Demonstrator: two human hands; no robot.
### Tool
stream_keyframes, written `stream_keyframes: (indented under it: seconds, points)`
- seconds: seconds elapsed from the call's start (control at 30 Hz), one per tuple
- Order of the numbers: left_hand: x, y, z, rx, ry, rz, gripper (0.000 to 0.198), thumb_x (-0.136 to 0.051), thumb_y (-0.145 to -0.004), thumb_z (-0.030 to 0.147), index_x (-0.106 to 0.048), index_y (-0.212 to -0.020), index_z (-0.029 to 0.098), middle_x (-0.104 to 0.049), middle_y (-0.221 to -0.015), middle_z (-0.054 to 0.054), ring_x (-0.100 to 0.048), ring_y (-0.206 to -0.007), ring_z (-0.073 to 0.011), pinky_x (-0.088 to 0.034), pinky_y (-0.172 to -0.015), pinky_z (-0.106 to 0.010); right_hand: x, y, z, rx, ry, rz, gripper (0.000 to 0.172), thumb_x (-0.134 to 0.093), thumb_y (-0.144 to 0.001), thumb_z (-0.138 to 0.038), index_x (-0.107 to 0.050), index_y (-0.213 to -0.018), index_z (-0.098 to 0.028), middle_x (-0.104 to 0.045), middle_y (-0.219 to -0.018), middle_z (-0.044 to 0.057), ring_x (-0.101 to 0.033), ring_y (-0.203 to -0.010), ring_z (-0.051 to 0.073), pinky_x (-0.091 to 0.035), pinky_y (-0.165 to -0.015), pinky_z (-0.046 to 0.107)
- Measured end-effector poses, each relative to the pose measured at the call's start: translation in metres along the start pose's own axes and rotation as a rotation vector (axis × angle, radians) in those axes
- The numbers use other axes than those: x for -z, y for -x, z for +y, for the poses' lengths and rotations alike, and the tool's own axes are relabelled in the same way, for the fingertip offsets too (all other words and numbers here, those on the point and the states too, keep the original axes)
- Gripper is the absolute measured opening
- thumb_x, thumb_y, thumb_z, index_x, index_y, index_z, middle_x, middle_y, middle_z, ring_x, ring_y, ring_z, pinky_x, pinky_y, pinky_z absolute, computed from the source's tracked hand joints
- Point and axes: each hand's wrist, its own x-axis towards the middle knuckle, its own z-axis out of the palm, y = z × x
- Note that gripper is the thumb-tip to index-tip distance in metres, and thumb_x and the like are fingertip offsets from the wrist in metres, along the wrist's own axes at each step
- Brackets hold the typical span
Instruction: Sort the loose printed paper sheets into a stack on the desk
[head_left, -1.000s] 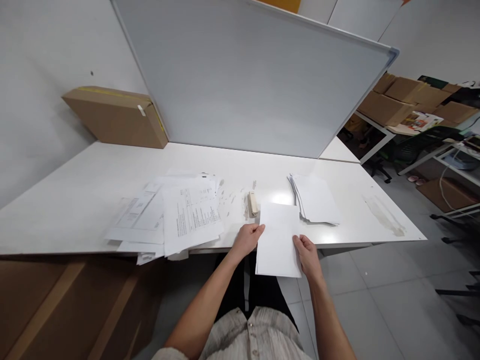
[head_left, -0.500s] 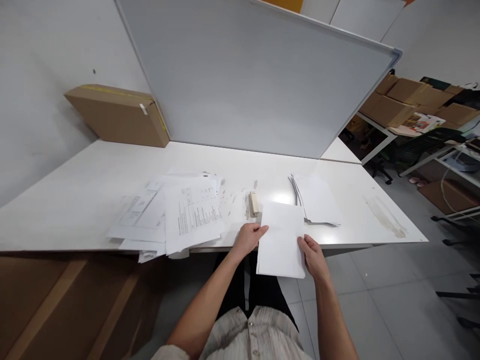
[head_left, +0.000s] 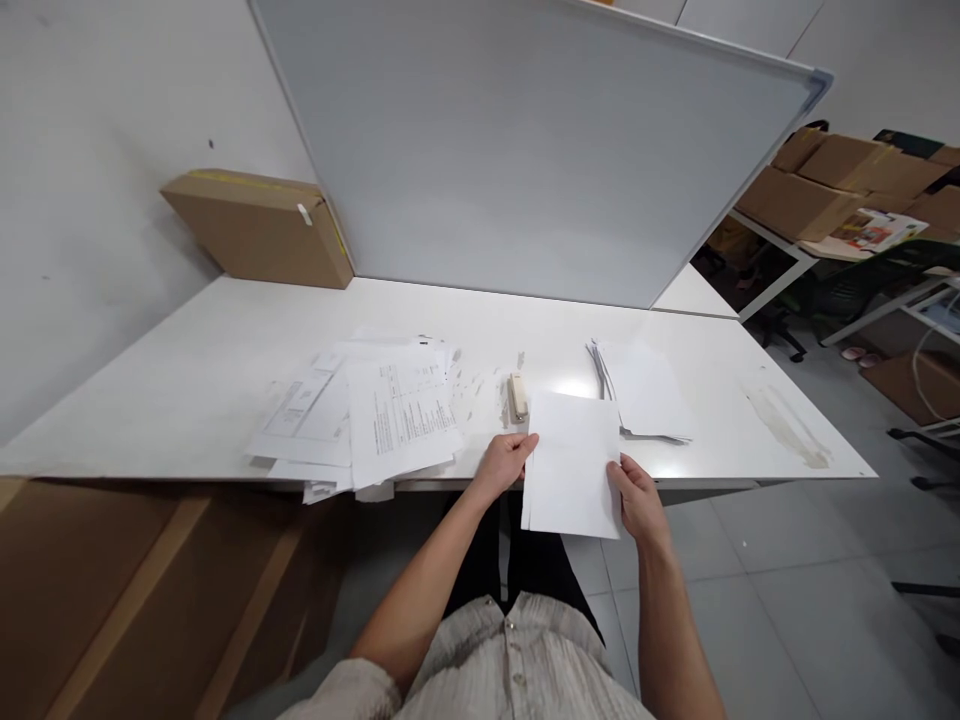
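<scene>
Pinched at opposite edges by left hand [head_left: 507,464] and right hand [head_left: 642,500], probably to keep flat: blank-faced paper sheets [head_left: 574,465], across front edge of white desk [head_left: 187,380]. Just beyond, seemingly for easy reach: cream stapler [head_left: 518,397]. Leftward, overlapping: printed sheets [head_left: 401,425]. Rightward: blank-topped paper stack [head_left: 649,390].

The held rectangular paper sheets [head_left: 571,467] are plain white; the loose printed paper pile [head_left: 401,415] is white with black text; the small oblong stapler [head_left: 518,397] is cream; the flat cardboard box [head_left: 259,235] is brown with a yellow stripe; the buttoned fabric shirt [head_left: 540,665] is beige with grey streaks
</scene>
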Motion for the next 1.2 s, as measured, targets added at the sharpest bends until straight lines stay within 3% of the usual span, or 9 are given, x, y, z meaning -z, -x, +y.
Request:
stream_keyframes:
  seconds: [0.27,0.47,0.6,0.77,0.97,1.2]
  points:
    - [0.001,0.004,0.007,-0.022,0.004,-0.051,0.047,-0.049,-0.077,0.059,-0.045,-0.057,0.017,-0.041,-0.051,0.004,-0.041,-0.047,-0.0101,-0.032,-0.048,-0.023,-0.003,0.003,0.004,0.002,0.011,0.082,0.038,-0.071,-0.068,-0.041,-0.065,-0.100,-0.022,-0.071,-0.090,0.003,-0.064,-0.074,0.018,-0.049,-0.064,0.028]
    - [0.000,0.015,0.011,-0.165,0.065,-0.016,0.047,-0.053,-0.079,0.052,-0.036,-0.052,0.017,-0.024,-0.054,0.005,-0.023,-0.053,-0.0077,-0.019,-0.051,-0.024,-0.001,0.001,0.007,0.079,0.018,0.126,0.034,-0.072,-0.066,-0.041,-0.068,-0.093,-0.021,-0.069,-0.079,0.002,-0.060,-0.067,0.016,-0.048,-0.061,0.027]
    - [-0.002,0.020,0.013,-0.229,0.085,-0.028,0.048,-0.054,-0.080,0.049,-0.032,-0.051,0.018,-0.020,-0.058,0.004,-0.021,-0.056,-0.0083,-0.018,-0.053,-0.025,0.004,0.000,0.006,0.163,0.088,0.136,0.036,-0.070,-0.068,-0.044,-0.069,-0.094,-0.020,-0.066,-0.070,0.002,-0.055,-0.061,0.015,-0.043,-0.055,0.026]
    - [-0.004,0.021,0.016,-0.300,0.081,-0.025,0.048,-0.054,-0.082,0.046,-0.031,-0.051,0.018,-0.020,-0.060,0.004,-0.022,-0.058,-0.0091,-0.020,-0.056,-0.026,0.006,-0.004,0.005,0.223,0.083,0.145,0.035,-0.070,-0.068,-0.046,-0.071,-0.092,-0.020,-0.067,-0.076,0.003,-0.057,-0.070,0.017,-0.046,-0.064,0.029]
    - [-0.003,0.019,0.012,-0.202,0.142,0.017,0.041,-0.053,-0.082,0.047,-0.041,-0.057,0.017,-0.026,-0.057,0.004,-0.026,-0.056,-0.0085,-0.024,-0.054,-0.023,0.008,-0.003,0.000,0.177,0.087,0.204,0.035,-0.068,-0.070,-0.046,-0.072,-0.092,-0.019,-0.055,-0.051,-0.002,-0.047,-0.053,0.013,-0.039,-0.053,0.026]
    - [0.000,0.011,-0.003,-0.125,0.204,0.145,0.038,-0.057,-0.077,0.050,-0.050,-0.063,0.016,-0.037,-0.057,0.004,-0.033,-0.057,-0.0089,-0.028,-0.053,-0.021,0.009,-0.004,-0.007,0.127,0.038,0.230,0.029,-0.071,-0.067,-0.044,-0.068,-0.084,-0.020,-0.065,-0.072,-0.001,-0.054,-0.061,0.013,-0.043,-0.055,0.026]
